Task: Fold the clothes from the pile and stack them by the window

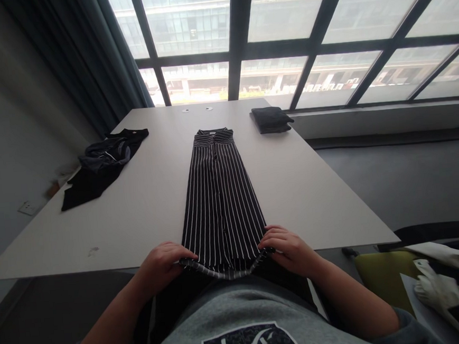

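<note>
A black shirt (220,199) with white stripes lies lengthwise on the table, its sides folded in to a long narrow shape. Its collar end points toward the window, and a button placket runs down the middle. At the near table edge, my left hand (163,264) pinches the left corner of the hem. My right hand (289,248) grips the right corner in the same way. Between the two hands the hem sags slightly over the edge, close to my grey top.
Crumpled dark clothes (107,163) lie along the left side of the white table (146,221). A folded dark garment (272,119) sits at the far right corner. Windows and a curtain (97,60) stand behind. At lower right is a green chair (384,276) with white items on it.
</note>
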A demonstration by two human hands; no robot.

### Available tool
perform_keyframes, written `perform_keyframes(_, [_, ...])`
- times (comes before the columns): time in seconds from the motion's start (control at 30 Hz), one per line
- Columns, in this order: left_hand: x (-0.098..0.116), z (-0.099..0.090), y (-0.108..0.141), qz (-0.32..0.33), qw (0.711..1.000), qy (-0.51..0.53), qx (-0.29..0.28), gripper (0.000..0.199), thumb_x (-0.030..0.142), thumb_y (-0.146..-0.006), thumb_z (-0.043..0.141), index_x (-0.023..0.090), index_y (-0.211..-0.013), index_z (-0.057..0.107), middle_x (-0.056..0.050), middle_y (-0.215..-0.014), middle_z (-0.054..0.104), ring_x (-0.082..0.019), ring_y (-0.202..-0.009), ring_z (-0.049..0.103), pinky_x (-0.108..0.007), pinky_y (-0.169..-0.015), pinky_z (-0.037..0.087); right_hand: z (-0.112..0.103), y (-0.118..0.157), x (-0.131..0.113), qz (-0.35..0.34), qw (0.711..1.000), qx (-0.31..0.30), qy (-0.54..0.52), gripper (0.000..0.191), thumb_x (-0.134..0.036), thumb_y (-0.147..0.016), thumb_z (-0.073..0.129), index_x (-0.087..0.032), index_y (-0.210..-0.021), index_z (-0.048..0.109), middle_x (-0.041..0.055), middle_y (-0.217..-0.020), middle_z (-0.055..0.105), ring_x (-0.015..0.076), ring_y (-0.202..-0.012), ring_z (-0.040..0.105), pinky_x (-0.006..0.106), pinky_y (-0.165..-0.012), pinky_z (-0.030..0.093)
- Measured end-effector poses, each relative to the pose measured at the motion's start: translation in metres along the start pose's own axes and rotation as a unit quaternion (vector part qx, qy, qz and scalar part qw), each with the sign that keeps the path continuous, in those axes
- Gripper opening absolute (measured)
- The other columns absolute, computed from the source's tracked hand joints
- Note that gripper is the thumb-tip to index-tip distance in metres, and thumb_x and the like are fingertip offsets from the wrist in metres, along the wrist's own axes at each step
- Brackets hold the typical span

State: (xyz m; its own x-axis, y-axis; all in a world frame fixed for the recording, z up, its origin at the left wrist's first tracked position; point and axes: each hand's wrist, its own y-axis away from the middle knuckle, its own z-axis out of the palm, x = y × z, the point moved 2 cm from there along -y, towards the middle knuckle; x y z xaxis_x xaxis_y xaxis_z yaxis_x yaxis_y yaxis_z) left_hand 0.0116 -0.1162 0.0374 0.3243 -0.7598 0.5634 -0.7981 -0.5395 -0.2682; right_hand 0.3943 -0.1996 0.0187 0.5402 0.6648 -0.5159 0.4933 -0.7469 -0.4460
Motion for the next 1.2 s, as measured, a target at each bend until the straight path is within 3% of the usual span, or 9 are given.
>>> perform_keyframes(0.17, [0.016, -0.012, -0.005, 0.020, 0.999, 0.038, 0.008, 0.035, 0.004, -0.095, 0.056, 0.025, -0.115, 0.076, -0.002, -0.105, 0.083, -0.018, -0.096, 0.078, -0.031, -0.094, 0.057, -0.018, -0.005, -0.013, 0.031, 0.998, 0.039, -0.029, 0.021, -0.014, -0.101, 0.055, -0.024, -0.110, 0.072, 0.0071, -0.101, 0.080, 0.0220, -0.100, 0.076, 0.038, -0.091, 0.062])
perform_keyframes(0.3, [0.011, -0.024, -0.009, 0.004, 0.998, 0.033, 0.051, 0.029, 0.009, -0.095, 0.059, 0.025, -0.111, 0.078, -0.003, -0.102, 0.082, -0.019, -0.094, 0.076, -0.030, -0.089, 0.059, -0.030, -0.010, -0.015, 0.074, 0.994, 0.068, -0.051, 0.019, -0.014, -0.101, 0.058, -0.024, -0.107, 0.072, 0.0049, -0.098, 0.080, 0.0192, -0.089, 0.078, 0.031, -0.081, 0.062])
perform_keyframes(0.5, [0.002, -0.048, -0.033, -0.020, 0.995, 0.006, 0.102, 0.022, 0.016, -0.094, 0.065, 0.024, -0.107, 0.080, -0.004, -0.099, 0.083, -0.019, -0.091, 0.078, -0.028, -0.084, 0.061, -0.040, -0.028, -0.001, 0.118, 0.984, 0.126, -0.034, 0.016, -0.019, -0.100, 0.062, -0.025, -0.105, 0.076, 0.0029, -0.094, 0.082, 0.0195, -0.083, 0.079, 0.030, -0.077, 0.061])
perform_keyframes(0.67, [-0.009, -0.062, -0.063, -0.070, 0.989, 0.009, 0.133, 0.022, 0.021, -0.089, 0.066, 0.023, -0.105, 0.081, -0.005, -0.099, 0.083, -0.022, -0.090, 0.079, -0.027, -0.073, 0.062, -0.045, -0.056, 0.019, 0.160, 0.976, 0.140, -0.046, 0.018, -0.024, -0.098, 0.061, -0.022, -0.104, 0.078, 0.0026, -0.085, 0.080, 0.0184, -0.072, 0.074, 0.029, -0.067, 0.057])
perform_keyframes(0.8, [-0.030, -0.068, -0.085, -0.112, 0.981, 0.016, 0.155, 0.024, 0.027, -0.089, 0.066, 0.022, -0.107, 0.080, -0.005, -0.099, 0.083, -0.023, -0.090, 0.078, -0.028, -0.071, 0.061, -0.051, -0.077, 0.043, 0.196, 0.965, 0.167, -0.054, 0.019, -0.031, -0.097, 0.062, -0.021, -0.100, 0.078, 0.0028, -0.082, 0.077, 0.0187, -0.072, 0.069, 0.030, -0.067, 0.052])
perform_keyframes(0.97, [-0.071, -0.069, -0.115, -0.148, 0.973, 0.039, 0.174, 0.028, 0.034, -0.087, 0.066, 0.019, -0.107, 0.079, -0.006, -0.099, 0.082, -0.023, -0.090, 0.075, -0.031, -0.080, 0.059, -0.059, -0.101, 0.080, 0.228, 0.958, 0.166, -0.056, 0.025, -0.040, -0.096, 0.062, -0.020, -0.094, 0.077, 0.0009, -0.077, 0.072, 0.0182, -0.071, 0.064, 0.030, -0.067, 0.048])
perform_keyframes(1.1, [-0.110, -0.056, -0.137, -0.189, 0.971, 0.041, 0.142, 0.032, 0.037, -0.085, 0.065, 0.018, -0.107, 0.078, -0.005, -0.096, 0.081, -0.020, -0.083, 0.071, -0.031, -0.080, 0.055, -0.053, -0.116, 0.117, 0.285, 0.950, 0.122, -0.029, 0.026, -0.038, -0.096, 0.058, -0.020, -0.090, 0.076, -0.0001, -0.070, 0.070, 0.0183, -0.067, 0.062, 0.029, -0.064, 0.047])
perform_keyframes(1.2, [-0.136, -0.041, -0.148, -0.232, 0.967, 0.002, 0.104, 0.033, 0.042, -0.086, 0.063, 0.019, -0.104, 0.079, -0.003, -0.084, 0.077, -0.019, -0.074, 0.066, -0.030, -0.074, 0.051, -0.040, -0.119, 0.142, 0.314, 0.945, 0.087, 0.029, 0.023, -0.030, -0.094, 0.057, -0.021, -0.095, 0.078, 0.0030, -0.082, 0.077, 0.0202, -0.075, 0.068, 0.031, -0.072, 0.051])
